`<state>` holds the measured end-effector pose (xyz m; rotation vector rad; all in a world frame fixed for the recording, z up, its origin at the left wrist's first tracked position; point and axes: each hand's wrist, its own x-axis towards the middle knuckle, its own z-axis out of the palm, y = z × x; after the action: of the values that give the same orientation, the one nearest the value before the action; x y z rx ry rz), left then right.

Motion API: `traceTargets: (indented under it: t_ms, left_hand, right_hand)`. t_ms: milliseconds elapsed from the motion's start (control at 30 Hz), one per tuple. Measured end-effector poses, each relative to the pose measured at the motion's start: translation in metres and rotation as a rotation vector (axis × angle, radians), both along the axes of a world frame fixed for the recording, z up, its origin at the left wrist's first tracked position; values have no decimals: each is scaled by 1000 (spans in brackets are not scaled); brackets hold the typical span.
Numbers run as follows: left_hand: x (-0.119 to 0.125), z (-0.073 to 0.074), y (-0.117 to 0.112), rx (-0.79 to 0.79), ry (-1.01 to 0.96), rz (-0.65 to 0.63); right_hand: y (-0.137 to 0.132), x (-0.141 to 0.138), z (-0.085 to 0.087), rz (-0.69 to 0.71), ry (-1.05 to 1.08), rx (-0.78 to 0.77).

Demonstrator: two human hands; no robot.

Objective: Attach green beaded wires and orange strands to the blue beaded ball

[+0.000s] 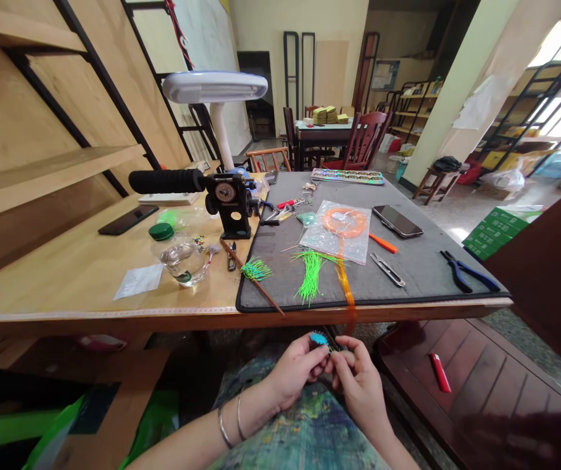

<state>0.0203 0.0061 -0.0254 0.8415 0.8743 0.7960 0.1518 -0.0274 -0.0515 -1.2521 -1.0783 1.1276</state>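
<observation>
Over my lap, below the table edge, my left hand (296, 371) pinches a small blue tufted piece (318, 339). My right hand (359, 382) is closed against it, fingertips pinched on the same piece. An orange strand (346, 290) runs from the hands up over the table edge to an orange coil in a clear bag (343, 222). Bright green fibre bundles (312, 271) lie on the grey mat (408, 271) just above the hands. A thin wooden stick (256, 281) with a green tuft lies at the mat's left edge.
On the mat lie blue-handled pliers (464, 271), metal snips (387, 268), an orange pen (383, 243) and a phone (396, 220). A black hand-crank winder (229, 196), a lamp (214, 88), a glass jar (180, 258) and another phone (128, 220) stand on the wooden table. A red lighter (439, 372) rests on the bench at right.
</observation>
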Motion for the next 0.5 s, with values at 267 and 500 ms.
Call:
traceTargets:
  t_ms: [267, 500]
  left_hand:
    - [1, 4, -1, 130, 11, 46]
    - [2, -8, 1, -35, -120, 59]
  right_hand:
    - [3, -3, 10, 53, 69, -45]
    - [5, -4, 6, 24, 74, -53]
